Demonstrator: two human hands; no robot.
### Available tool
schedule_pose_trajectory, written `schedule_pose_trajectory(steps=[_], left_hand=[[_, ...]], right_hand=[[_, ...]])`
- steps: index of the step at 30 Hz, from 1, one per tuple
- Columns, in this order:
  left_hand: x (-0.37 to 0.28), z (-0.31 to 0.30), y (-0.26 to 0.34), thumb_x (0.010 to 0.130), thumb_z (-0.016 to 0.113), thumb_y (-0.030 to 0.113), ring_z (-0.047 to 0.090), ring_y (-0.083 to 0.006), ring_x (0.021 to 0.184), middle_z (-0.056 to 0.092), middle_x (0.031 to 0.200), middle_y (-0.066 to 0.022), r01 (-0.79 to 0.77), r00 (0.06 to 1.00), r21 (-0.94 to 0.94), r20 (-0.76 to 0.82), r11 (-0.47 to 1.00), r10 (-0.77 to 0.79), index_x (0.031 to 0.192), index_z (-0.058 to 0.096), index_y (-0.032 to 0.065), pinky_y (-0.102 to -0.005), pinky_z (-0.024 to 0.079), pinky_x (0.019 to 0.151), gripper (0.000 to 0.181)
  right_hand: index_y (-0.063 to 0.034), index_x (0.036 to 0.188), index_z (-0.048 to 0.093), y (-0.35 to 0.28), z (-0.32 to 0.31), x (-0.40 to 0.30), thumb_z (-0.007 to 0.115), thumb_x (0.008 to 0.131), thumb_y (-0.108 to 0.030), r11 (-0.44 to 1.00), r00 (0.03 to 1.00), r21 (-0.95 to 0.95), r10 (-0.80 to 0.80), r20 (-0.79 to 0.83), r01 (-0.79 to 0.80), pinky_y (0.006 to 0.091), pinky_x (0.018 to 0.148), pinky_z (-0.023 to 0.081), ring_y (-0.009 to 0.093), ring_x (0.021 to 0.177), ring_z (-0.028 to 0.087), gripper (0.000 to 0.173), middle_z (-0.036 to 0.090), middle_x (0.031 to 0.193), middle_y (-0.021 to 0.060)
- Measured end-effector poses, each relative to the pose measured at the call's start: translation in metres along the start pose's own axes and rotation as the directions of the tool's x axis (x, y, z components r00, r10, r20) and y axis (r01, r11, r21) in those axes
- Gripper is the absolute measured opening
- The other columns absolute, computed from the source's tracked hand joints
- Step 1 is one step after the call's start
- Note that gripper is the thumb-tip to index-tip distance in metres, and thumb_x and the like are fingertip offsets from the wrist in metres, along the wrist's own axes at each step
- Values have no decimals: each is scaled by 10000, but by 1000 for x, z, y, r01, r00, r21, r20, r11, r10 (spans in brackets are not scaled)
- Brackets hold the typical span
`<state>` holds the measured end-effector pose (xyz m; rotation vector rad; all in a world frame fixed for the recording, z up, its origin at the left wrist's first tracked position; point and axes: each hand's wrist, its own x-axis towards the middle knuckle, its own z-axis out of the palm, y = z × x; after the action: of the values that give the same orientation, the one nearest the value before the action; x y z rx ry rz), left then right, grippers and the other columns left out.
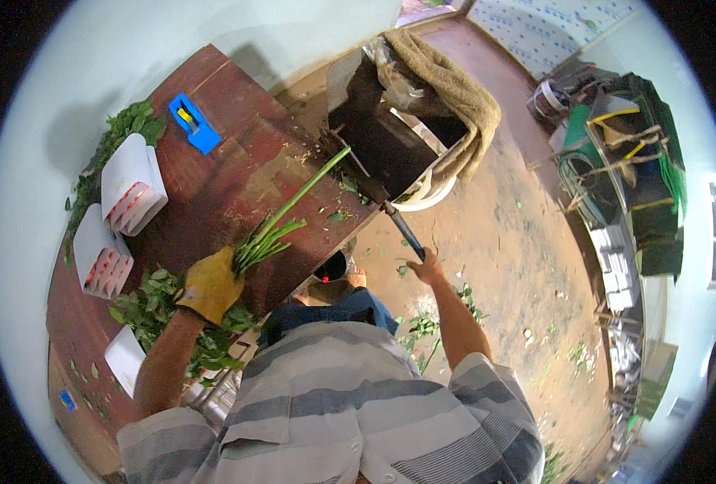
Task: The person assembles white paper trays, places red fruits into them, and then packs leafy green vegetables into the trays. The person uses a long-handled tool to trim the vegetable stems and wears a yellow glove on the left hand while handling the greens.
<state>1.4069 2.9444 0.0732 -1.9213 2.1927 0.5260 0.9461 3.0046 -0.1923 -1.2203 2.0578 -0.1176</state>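
My left hand (212, 285), in a yellow work glove, grips a bunch of green stems (294, 209) over the reddish-brown table (231, 175). Its leafy ends (152, 302) spread behind the glove toward me. A few long stems reach the table's far right edge, beside the metal blade (358, 166) of a lever cutter; several shorter ones end nearer the glove. My bare right hand (428, 268) is wrapped around the cutter's dark handle (405, 231), off the table's corner. Whether the blade touches the stems cannot be told.
A blue tape dispenser (195, 124) and stacks of folded white sheets (133, 175) rest on the table, with more leaves (134, 124) by the wall. Beyond the cutter stands a dark-lined bin (388, 145) draped with burlap (485, 115). Leaf scraps (424, 327) litter the floor. A loaded rack (618, 163) lines the right wall.
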Motion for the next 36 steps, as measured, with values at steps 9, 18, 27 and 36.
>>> schedule_pose_trajectory(steps=[9,18,27,36], left_hand=[[-21,13,0,755,674,244,633,-390,827,651,849,-161,28,993,77,110,997,-37,955,559,76,-479,503,711,285],[39,39,11,729,646,229,645,-376,790,650,823,-166,-248,966,44,85,968,244,938,565,58,-479,522,671,282],[121,64,46,742,594,258,656,-377,722,654,750,-193,-403,911,-37,82,914,405,814,616,16,-469,527,635,254],[162,96,68,754,565,247,661,-370,711,671,778,-185,-333,927,71,207,940,312,908,644,16,-485,516,603,288]], right_hand=[[-20,896,584,36,-87,-44,697,773,-380,992,966,-27,-110,234,120,436,677,475,339,764,612,398,620,821,183],[-76,1333,429,-161,-366,-255,677,826,-122,982,963,-161,-58,264,103,299,581,512,132,649,592,566,603,788,76],[-121,1338,416,-281,-380,-283,631,850,-185,765,981,-632,0,193,124,455,746,484,370,820,644,537,629,868,229],[-55,1151,458,-103,-297,-220,559,918,-238,883,984,-445,-84,158,147,481,641,481,412,752,640,313,617,770,237]])
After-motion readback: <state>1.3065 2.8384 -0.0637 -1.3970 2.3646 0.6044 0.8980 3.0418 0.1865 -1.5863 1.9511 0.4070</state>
